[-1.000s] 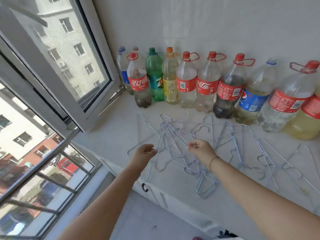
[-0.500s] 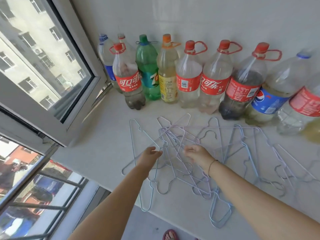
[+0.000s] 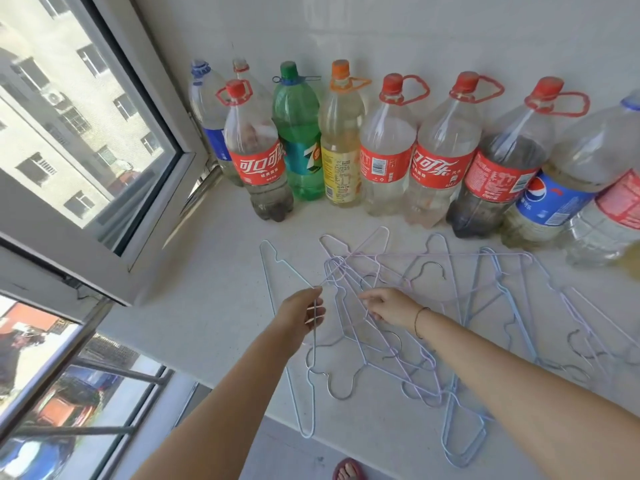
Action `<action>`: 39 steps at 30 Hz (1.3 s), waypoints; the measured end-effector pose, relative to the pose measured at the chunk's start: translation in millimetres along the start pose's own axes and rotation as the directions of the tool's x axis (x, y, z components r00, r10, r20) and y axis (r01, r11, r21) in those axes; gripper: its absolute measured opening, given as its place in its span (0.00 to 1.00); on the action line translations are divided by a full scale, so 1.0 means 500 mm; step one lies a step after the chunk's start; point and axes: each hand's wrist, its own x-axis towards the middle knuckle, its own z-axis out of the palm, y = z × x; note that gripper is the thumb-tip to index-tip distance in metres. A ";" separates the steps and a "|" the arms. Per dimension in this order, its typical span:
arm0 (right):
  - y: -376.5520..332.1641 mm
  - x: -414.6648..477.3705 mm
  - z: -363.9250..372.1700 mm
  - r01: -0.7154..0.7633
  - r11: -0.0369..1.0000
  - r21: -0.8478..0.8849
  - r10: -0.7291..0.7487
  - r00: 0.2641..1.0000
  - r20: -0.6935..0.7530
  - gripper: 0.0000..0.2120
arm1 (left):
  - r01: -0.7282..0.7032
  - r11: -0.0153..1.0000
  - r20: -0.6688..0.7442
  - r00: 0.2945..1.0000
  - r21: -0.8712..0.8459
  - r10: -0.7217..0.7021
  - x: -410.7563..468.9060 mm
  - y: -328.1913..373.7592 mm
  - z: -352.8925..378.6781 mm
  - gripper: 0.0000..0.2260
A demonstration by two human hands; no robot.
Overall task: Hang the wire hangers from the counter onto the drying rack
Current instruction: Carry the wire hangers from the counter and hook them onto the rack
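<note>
While the wire hangers (image 3: 341,268) lie tangled on the bench (image 3: 214,306), the left hand (image 3: 303,317) pinches one wire; the right hand (image 3: 391,306) curls onto the pile, grip unclear. Pick-up stage: next, one hanger probably needs teasing free before lifting.

Pale blue and lilac wire hangers (image 3: 398,306), white speckled counter (image 3: 214,306), green bottle (image 3: 299,133), red-labelled bottles (image 3: 440,168)

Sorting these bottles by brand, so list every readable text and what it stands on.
"可口可乐": front left red-labelled bottle.
"7": green bottle.
"口可乐": red-labelled bottle right of centre.
Blue-labelled bottle: Pepsi globe logo, characters blurred.
Yellow label print and barcode digits: too small to read.
</note>
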 end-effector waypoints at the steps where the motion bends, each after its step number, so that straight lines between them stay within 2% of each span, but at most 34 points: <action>1: -0.006 0.002 -0.002 0.017 0.997 -0.080 -0.016 1.000 0.013 0.15 | -0.015 1.000 -0.002 1.000 -0.021 0.015 -0.008 0.007 -0.009 0.06; 4: -0.010 0.013 -0.005 0.054 0.937 -0.346 -0.036 0.998 0.060 0.13 | -0.042 0.997 -0.014 0.999 -0.069 0.041 -0.036 0.024 -0.040 0.07; 6: -0.011 0.019 -0.007 0.073 0.852 -0.519 -0.034 0.996 0.084 0.17 | -0.052 0.995 -0.016 0.999 -0.082 0.051 -0.052 0.031 -0.061 0.06; 9: -0.019 0.020 -0.006 0.116 0.731 -0.672 -0.070 0.993 0.096 0.18 | -0.073 0.994 -0.036 0.997 -0.082 0.071 -0.073 0.033 -0.085 0.07; 14: -0.028 0.022 0.018 0.166 0.594 -0.787 -0.126 0.986 0.113 0.23 | -0.097 0.990 -0.068 0.994 -0.103 0.091 -0.108 0.028 -0.108 0.08; 19: -0.032 0.022 0.037 0.184 0.529 -0.828 -0.096 0.983 0.157 0.28 | -0.106 0.987 -0.086 0.992 -0.124 0.096 -0.134 0.021 -0.120 0.06; 23: -0.057 0.012 0.030 0.159 0.569 -0.807 -0.110 0.987 0.117 0.29 | -0.109 0.985 -0.096 0.991 -0.134 0.097 -0.151 0.025 -0.131 0.07; 28: -0.111 0.000 0.003 0.102 0.761 -0.641 -0.075 0.995 0.070 0.36 | -0.114 0.981 -0.047 0.993 -0.160 0.107 -0.198 0.080 -0.156 0.04; 30: -0.131 -0.010 -0.013 0.074 0.870 -0.487 -0.025 0.994 0.106 0.35 | -0.149 0.977 -0.030 0.989 -0.154 0.146 -0.224 0.121 -0.173 0.05; 32: -0.151 -0.023 -0.028 0.079 0.938 -0.336 -0.025 0.986 0.163 0.36 | -0.195 0.967 -0.032 0.981 -0.161 0.193 -0.253 0.158 -0.188 0.05; 34: -0.167 -0.028 -0.038 0.097 0.962 -0.256 -0.040 0.974 0.221 0.37 | -0.244 0.954 -0.043 0.970 -0.172 0.240 -0.283 0.183 -0.196 0.06; 39: -0.195 -0.048 -0.053 0.121 0.969 -0.216 -0.036 0.932 0.360 0.36 | -0.336 0.924 -0.082 0.942 -0.180 0.327 -0.359 0.188 -0.199 0.05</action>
